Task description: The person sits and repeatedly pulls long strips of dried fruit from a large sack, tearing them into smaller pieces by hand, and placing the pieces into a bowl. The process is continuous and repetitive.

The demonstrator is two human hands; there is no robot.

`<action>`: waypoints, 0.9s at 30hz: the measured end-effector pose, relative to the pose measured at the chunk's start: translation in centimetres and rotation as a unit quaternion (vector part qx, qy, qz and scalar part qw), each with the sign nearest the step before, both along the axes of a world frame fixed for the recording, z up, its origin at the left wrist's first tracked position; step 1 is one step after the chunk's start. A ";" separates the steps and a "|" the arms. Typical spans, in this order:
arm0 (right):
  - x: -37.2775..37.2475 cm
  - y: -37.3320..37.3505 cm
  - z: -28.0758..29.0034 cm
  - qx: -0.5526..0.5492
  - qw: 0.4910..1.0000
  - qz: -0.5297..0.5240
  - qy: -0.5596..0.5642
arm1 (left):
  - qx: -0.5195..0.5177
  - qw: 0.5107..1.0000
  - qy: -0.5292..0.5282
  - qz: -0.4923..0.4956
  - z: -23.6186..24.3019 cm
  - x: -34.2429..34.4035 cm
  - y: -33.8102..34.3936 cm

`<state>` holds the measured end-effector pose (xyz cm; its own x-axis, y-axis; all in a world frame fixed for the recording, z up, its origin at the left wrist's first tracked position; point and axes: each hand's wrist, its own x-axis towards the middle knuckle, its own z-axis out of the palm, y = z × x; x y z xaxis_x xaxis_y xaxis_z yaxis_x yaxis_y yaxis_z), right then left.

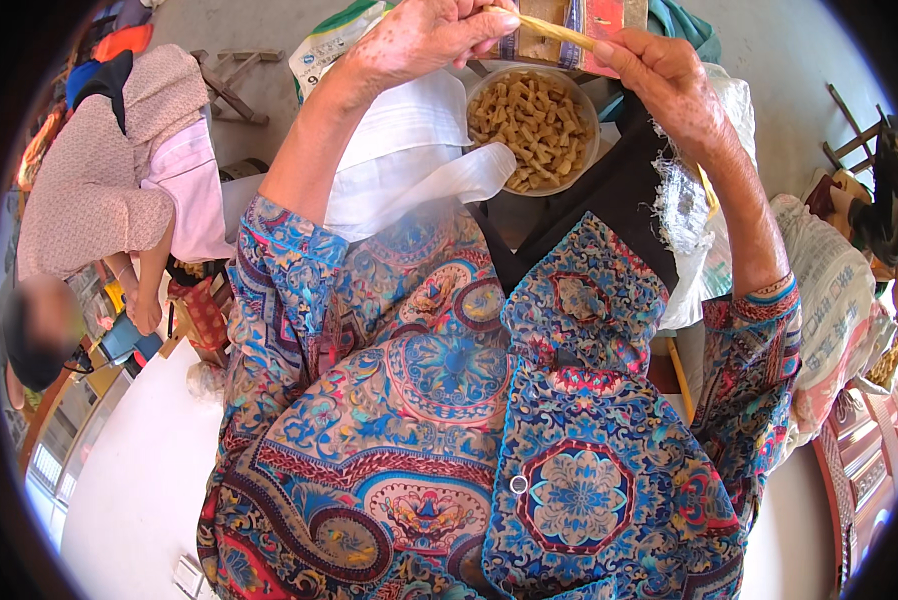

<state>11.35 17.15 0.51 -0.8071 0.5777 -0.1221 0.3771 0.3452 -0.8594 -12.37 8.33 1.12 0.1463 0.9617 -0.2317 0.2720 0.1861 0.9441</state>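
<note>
A pale yellow, twisted strip (554,30) is stretched between my hands at the top of the view; I cannot tell its material. My left hand (419,42) pinches one end between thumb and fingers. At the other end, the thumb and fingers of my right hand (674,85) are closed on it. Below the strip sits a round, pale bowl (595,150) filled with short yellow-brown pieces (529,125). Behind the bowl is a red and wood-coloured object (605,22), partly hidden by the strip and hands. White cloth (399,150) lies over my left leg, dark cloth (609,190) over the right.
Another person (99,200) bends over at the left, hands low near a red patterned box (201,312). A printed bag (324,45) stands at the upper left. To my right are a woven sack (819,290), a wooden stool (854,145) and carved wooden furniture (869,460).
</note>
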 end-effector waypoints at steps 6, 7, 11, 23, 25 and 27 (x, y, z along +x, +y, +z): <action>-1.1 2.2 -0.3 0.022 0.999 0.011 0.023 | 0.006 1.000 0.001 0.024 -0.6 -0.6 1.5; -1.2 2.2 0.3 0.024 1.000 -0.012 -0.006 | 0.014 1.000 -0.003 0.020 -1.1 -0.6 1.9; -1.1 2.3 0.1 0.028 0.999 -0.033 0.018 | 0.032 0.999 -0.005 0.019 -1.7 -0.2 2.5; 3.3 2.1 -2.9 -0.027 0.993 -0.091 -0.068 | -0.008 0.993 0.069 0.090 -5.3 -0.4 -2.0; 4.4 0.9 -2.2 -0.025 0.994 -0.105 -0.017 | -0.040 0.997 0.016 0.067 -4.8 1.4 -3.9; 5.1 -0.3 -1.2 -0.021 0.991 -0.133 -0.022 | -0.072 0.995 -0.022 0.066 -5.8 3.5 -4.4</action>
<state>16.40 16.89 -0.71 -0.6195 0.7634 -0.1831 0.4883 0.1921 -0.8513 -8.82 3.92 -4.66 0.0340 0.9305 -0.3646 0.1959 0.3516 0.9154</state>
